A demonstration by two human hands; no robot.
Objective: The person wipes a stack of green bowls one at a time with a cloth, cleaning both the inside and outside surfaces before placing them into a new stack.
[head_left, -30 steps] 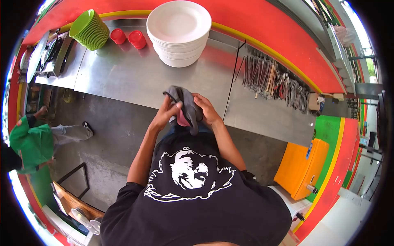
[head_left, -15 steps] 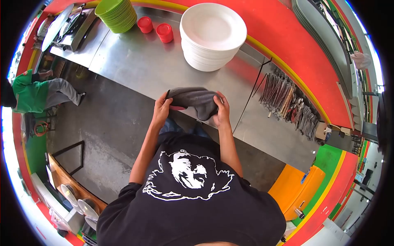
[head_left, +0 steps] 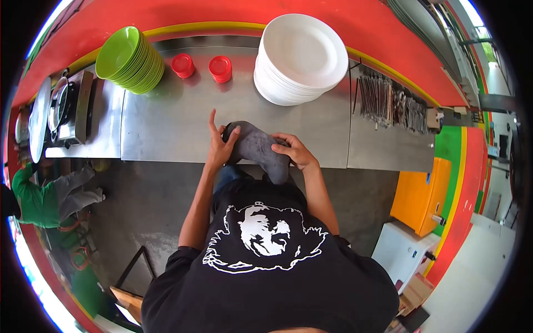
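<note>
Cloth of limp, dark-grey fabric [head_left: 254, 147] is hanging folded between your hands, in front of your black short-sleeved shirt [head_left: 272, 294] and by the near edge of the long brushed-steel counter [head_left: 183, 125]; whether it is touching the steel is not clear. Half a second ago you were stretching it wide by its ends; now it is doubling over, its lower end drooping toward your shirt. Your left hand [head_left: 221, 146] is pinching the left end with the thumb, one finger sticking upward (clear of the fabric). Your right hand [head_left: 298, 152] is pinching the other side between thumb and fingers. The pinkish patch near your left hand is no longer showing, so you are holding the fabric gathered, grey side up, rather than spread.
</note>
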